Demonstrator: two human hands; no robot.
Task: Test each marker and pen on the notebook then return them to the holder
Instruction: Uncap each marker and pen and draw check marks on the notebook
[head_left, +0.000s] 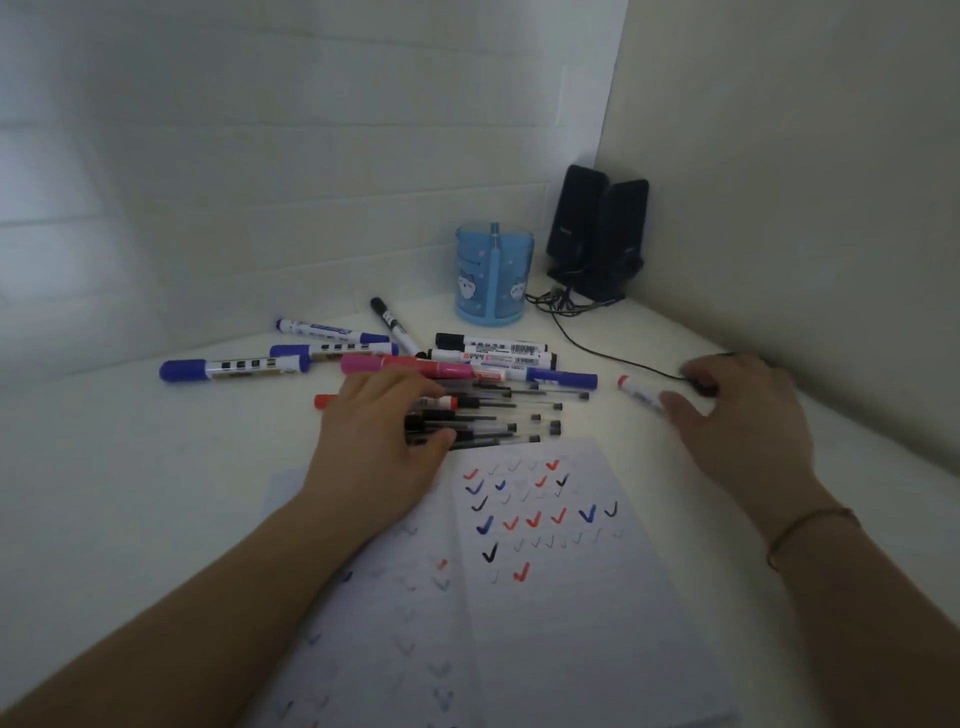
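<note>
Head view:

- Notebook (545, 597): lies open on the white table (156, 493), nearest the viewer, between the two forearms. Its pages carry rows of red, blue and black tick marks.
- Holder (494, 273): a translucent blue cup with cartoon prints, upright near the back corner, well apart from both hands. One blue pen stands in it.
- Thin pens (498, 421): a cluster of clear-barrelled black pens lying side by side just beyond the notebook's top edge, partly under the left hand.
- Markers (488, 358): a loose heap behind the pens, with black-capped, blue-capped and pink ones touching or overlapping. Three more blue markers (234, 368) lie to the left, apart from the hands.
- Left hand (382, 441): palm down over the left end of the pen cluster, fingers curled onto the pens and thumb against them. A red-capped marker (384, 401) passes under its fingers.
- Right hand (737, 415): palm down to the right of the heap, fingers bent. Thumb and fingers close round a white marker with a red cap (641, 392) that points left toward the heap.
- Right wrist: wears a thin bracelet (810, 530).
- Speakers (597, 234): two black units in the corner behind the holder. Their cable (597, 348) trails across the table toward the right hand.
</note>
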